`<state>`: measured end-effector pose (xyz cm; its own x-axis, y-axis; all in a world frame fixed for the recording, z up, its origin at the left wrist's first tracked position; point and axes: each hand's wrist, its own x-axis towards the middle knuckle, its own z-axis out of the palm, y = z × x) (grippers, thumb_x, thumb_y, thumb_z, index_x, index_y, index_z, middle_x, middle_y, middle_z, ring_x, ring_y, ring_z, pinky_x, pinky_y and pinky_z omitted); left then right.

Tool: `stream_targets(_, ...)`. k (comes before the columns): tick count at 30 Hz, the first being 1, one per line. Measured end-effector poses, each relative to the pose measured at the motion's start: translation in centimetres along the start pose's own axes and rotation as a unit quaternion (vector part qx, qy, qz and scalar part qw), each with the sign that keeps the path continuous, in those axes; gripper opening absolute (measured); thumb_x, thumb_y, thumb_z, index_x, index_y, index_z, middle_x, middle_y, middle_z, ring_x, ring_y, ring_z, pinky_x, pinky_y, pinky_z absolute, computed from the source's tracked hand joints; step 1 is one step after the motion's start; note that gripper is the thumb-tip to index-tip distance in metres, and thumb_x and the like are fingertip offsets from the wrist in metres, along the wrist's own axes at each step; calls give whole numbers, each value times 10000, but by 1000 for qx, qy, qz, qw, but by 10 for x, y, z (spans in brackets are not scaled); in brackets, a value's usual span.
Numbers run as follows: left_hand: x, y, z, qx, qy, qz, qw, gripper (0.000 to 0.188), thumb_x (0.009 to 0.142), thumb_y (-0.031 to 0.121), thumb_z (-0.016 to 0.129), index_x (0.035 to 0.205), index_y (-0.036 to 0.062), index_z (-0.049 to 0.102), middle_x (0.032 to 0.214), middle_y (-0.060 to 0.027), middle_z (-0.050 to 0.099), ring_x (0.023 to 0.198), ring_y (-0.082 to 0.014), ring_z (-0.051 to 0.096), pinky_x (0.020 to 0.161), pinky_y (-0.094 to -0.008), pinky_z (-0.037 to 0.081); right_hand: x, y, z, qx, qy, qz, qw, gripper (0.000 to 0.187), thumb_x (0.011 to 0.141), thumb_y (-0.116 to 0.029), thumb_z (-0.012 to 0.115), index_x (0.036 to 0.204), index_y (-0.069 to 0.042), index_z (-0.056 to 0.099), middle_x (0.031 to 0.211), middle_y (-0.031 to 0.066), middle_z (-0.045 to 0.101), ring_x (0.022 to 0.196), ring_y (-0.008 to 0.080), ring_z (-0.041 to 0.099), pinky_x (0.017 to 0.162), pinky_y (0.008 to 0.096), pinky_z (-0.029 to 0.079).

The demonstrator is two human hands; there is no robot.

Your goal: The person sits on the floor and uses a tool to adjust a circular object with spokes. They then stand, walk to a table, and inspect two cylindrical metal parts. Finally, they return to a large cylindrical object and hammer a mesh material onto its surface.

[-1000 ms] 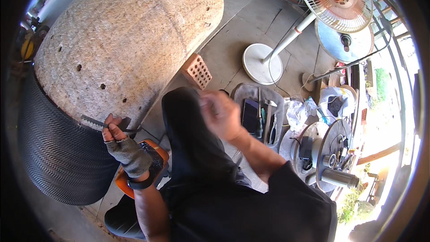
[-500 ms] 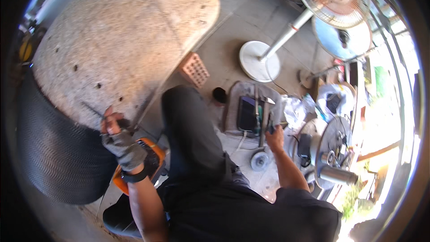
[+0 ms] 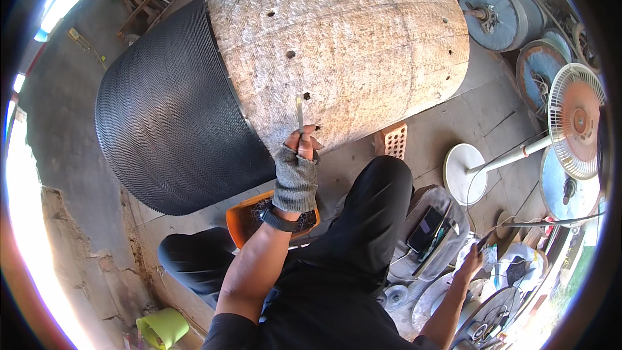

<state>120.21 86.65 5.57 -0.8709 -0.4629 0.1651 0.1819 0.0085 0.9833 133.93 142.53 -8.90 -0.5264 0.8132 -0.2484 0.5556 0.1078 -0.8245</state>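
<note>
In front of me lies a large cylinder; its right part is a pale, worn surface (image 3: 363, 45) with several dark holes, and its left end is covered in black ridged material (image 3: 175, 110). My left hand (image 3: 298, 172), in a grey fingerless glove, pinches a thin metal strip-like tool (image 3: 300, 113) pointing up over the pale surface. Whether its tip touches is unclear. Out to the right, my right hand (image 3: 472, 263) is closed round a slim dark tool (image 3: 483, 241), its kind too small to tell. Near it a grey padded seat (image 3: 447, 204) bears a phone (image 3: 426, 228) and hand tools.
An orange container (image 3: 240, 223) with dark bits stands below my left forearm. A perforated brick (image 3: 392, 140) sits beside the cylinder. At right are a pedestal fan (image 3: 465, 172), metal spools (image 3: 492, 16) and a white bag (image 3: 521, 266). A green bucket (image 3: 162, 329) lies lower left.
My view has swung left, so the whole cylinder shows. The left hand still holds the thin tool, now pointing upward. My right hand has moved farther out, past the seat, with a dark tool in it.
</note>
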Motion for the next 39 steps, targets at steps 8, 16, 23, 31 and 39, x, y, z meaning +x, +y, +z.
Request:
stream_targets(8,-6,-7,9,63,-51,35,996,333,1080,301,500,1203,35,659,784,16,609,665,-61,490,634,-254,422,-62,-197,94,260,-107,-228,932,199,920,-164,682,1053,-16,688,1061,10,598,902,132,564,826,287,450)
stream_targets(16,-2,-6,8,45,-58,36,997,305,1074,265,520,1202,25,657,774,24,592,684,-63,490,662,-252,435,-147,-266,140,476,-250,-244,807,255,893,-159,648,1095,-8,681,1470,137,542,1394,272,448,1173,412,278)
stream_targets(23,-6,-5,4,97,-81,42,991,245,1002,192,577,1148,26,683,765,-164,631,670,-235,619,651,-344,498,-173,-290,179,522,-573,-131,618,231,791,-202,761,1004,-132,701,1571,184,430,1514,334,287,1253,540,96)
stream_targets(31,-5,-12,11,90,-122,50,987,227,969,158,601,1126,11,673,811,-198,654,712,-296,658,667,-369,510,-210,-325,194,-56,-387,-647,654,475,706,142,471,1111,20,688,1275,181,603,1213,378,576,1082,445,437)
stream_targets(39,-6,-14,16,51,-147,47,987,175,931,98,618,1073,6,664,759,-166,612,649,-227,559,632,-352,468,-216,-333,206,-241,-358,-730,530,509,679,142,548,1173,25,585,1475,160,441,1317,446,427,1154,517,350)
